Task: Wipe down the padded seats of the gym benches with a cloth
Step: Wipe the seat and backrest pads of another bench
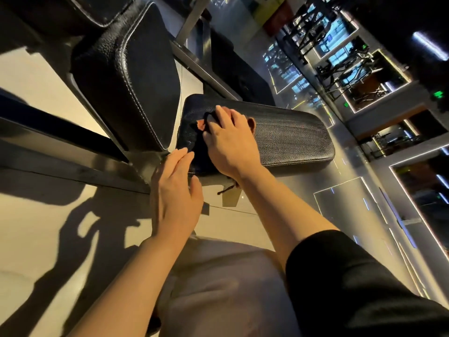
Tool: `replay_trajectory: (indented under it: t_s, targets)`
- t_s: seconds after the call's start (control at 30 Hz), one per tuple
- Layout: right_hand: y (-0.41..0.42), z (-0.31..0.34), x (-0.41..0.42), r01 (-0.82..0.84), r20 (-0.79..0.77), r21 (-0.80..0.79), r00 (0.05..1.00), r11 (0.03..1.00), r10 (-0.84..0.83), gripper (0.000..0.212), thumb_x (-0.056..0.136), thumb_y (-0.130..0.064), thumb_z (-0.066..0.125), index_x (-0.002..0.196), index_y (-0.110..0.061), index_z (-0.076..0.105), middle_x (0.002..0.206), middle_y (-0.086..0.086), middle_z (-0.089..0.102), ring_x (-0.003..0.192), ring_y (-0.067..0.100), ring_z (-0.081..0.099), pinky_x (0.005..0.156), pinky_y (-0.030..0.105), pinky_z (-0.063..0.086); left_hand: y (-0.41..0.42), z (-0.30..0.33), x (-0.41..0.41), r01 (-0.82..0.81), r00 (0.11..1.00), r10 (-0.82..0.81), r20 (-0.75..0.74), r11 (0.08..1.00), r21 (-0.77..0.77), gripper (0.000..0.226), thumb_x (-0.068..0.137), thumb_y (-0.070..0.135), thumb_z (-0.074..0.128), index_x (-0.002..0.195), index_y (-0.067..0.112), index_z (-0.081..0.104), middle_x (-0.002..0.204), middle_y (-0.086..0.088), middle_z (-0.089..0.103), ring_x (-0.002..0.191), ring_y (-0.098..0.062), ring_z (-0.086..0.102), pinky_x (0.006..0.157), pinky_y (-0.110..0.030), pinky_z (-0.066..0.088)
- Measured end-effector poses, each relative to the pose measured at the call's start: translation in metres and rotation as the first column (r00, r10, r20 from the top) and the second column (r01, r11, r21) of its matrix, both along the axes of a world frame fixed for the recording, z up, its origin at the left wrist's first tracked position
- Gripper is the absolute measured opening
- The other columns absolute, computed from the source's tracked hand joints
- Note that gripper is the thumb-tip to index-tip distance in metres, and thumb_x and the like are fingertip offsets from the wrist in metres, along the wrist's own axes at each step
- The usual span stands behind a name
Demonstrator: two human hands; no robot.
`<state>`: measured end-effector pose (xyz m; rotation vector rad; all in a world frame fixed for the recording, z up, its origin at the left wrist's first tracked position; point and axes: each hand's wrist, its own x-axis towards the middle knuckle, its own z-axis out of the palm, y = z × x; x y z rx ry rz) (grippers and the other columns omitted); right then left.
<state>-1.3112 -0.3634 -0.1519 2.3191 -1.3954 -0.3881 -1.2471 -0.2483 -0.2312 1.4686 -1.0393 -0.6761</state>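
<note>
Right hand [228, 139] lies flat, fingers spread, pressing a cloth [201, 124] onto the black padded seat [291, 137] of the gym bench; cloth mostly hidden beneath the palm, reddish-brown edges showing at the fingertips and past the knuckles. Left hand [173, 190] open, fingers straight and together, holding nothing; fingertips at the near-left corner of the seat, contact uncertain. Upright black backrest pad [136, 76] with white stitching stands just left of the seat. Pale floor [48, 227] below carries arm shadows.
</note>
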Motion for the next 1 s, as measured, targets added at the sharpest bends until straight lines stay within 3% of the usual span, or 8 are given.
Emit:
replay_trajectory:
  t_s: [0.2, 0.27, 0.4, 0.53, 0.63, 0.7, 0.87, 1.0]
  targets:
    - [0.018, -0.031, 0.037, -0.142, -0.003, 0.157, 0.99, 0.977, 0.144, 0.049, 0.091, -0.034, 0.032, 0.111, -0.011, 0.07, 0.145, 0.014, 0.043, 0.13, 0.037, 0.035, 0.111, 0.051, 0.025, 0.006, -0.001, 0.012, -0.158, 0.986, 0.163, -0.039, 0.98, 0.122, 0.039, 0.088, -0.004, 0.057, 0.125, 0.006, 0.055, 0.131, -0.007, 0.052, 0.115, -0.021, 0.053, 0.085, -0.011, 0.031]
    - [0.021, -0.03, 0.038, -0.165, -0.006, 0.171, 0.986, 0.971, 0.168, 0.054, 0.089, -0.036, 0.027, 0.11, -0.013, 0.071, 0.145, 0.014, 0.041, 0.133, 0.037, 0.033, 0.113, 0.051, 0.024, 0.006, -0.001, 0.012, -0.182, 0.981, 0.188, -0.044, 0.977, 0.113, 0.033, 0.088, -0.003, 0.056, 0.121, 0.006, 0.058, 0.126, -0.006, 0.054, 0.11, -0.021, 0.055, 0.08, -0.01, 0.033]
    - [0.014, -0.023, 0.035, -0.174, 0.043, 0.175, 0.985, 0.969, 0.169, 0.059, 0.088, -0.038, 0.021, 0.119, -0.014, 0.066, 0.15, 0.01, 0.038, 0.136, 0.034, 0.031, 0.114, 0.048, 0.024, 0.001, 0.001, 0.0, -0.178, 0.979, 0.187, -0.086, 0.979, 0.104, 0.041, 0.089, -0.001, 0.056, 0.129, 0.005, 0.056, 0.135, -0.007, 0.053, 0.121, -0.022, 0.052, 0.095, -0.018, 0.035]
    - [-0.013, -0.001, 0.013, -0.069, 0.066, 0.031, 0.996, 0.997, 0.067, 0.044, 0.1, -0.027, 0.038, 0.143, -0.018, 0.047, 0.155, 0.007, 0.031, 0.139, 0.032, 0.026, 0.116, 0.044, 0.021, -0.006, 0.009, -0.012, -0.17, 0.972, 0.167, -0.165, 0.985, -0.006, 0.037, 0.09, -0.004, 0.057, 0.126, 0.0, 0.059, 0.134, -0.013, 0.055, 0.118, -0.014, 0.049, 0.095, 0.007, 0.018]
    - [-0.034, 0.011, -0.004, 0.028, 0.044, -0.046, 0.999, 0.999, -0.026, 0.043, 0.101, -0.026, 0.037, 0.142, -0.016, 0.047, 0.154, 0.009, 0.032, 0.137, 0.035, 0.029, 0.114, 0.043, 0.024, -0.011, 0.01, -0.017, -0.167, 0.978, 0.157, -0.138, 0.984, -0.068, 0.035, 0.086, -0.008, 0.061, 0.12, -0.002, 0.062, 0.126, -0.015, 0.06, 0.116, -0.022, 0.054, 0.096, 0.008, 0.015]
    - [-0.035, 0.009, -0.004, -0.007, 0.021, -0.071, 1.0, 0.997, 0.008, 0.046, 0.099, -0.03, 0.032, 0.135, -0.012, 0.054, 0.149, 0.012, 0.039, 0.134, 0.037, 0.033, 0.111, 0.046, 0.027, -0.015, 0.009, -0.018, -0.181, 0.977, 0.169, -0.127, 0.98, -0.084, 0.034, 0.085, -0.009, 0.061, 0.118, -0.001, 0.064, 0.124, -0.015, 0.062, 0.115, -0.022, 0.056, 0.097, 0.008, 0.016]
    - [-0.034, -0.007, 0.019, -0.172, -0.028, 0.085, 0.984, 0.981, 0.175, 0.054, 0.097, -0.037, 0.027, 0.143, -0.016, 0.046, 0.153, 0.008, 0.035, 0.138, 0.031, 0.028, 0.115, 0.047, 0.018, -0.031, 0.0, -0.02, -0.227, 0.971, 0.217, -0.098, 0.968, -0.103, 0.031, 0.087, -0.002, 0.053, 0.116, -0.003, 0.064, 0.122, -0.015, 0.062, 0.115, -0.017, 0.051, 0.102, -0.014, 0.03]
    - [-0.054, -0.014, 0.029, -0.191, 0.006, 0.067, 0.982, 0.979, 0.191, 0.046, 0.101, -0.033, 0.033, 0.142, -0.017, 0.046, 0.151, 0.007, 0.038, 0.136, 0.029, 0.03, 0.113, 0.04, 0.016, -0.042, -0.005, -0.016, -0.23, 0.972, 0.223, -0.069, 0.967, -0.108, 0.035, 0.089, 0.007, 0.045, 0.117, -0.003, 0.064, 0.12, -0.015, 0.064, 0.113, -0.022, 0.057, 0.1, -0.022, 0.036]
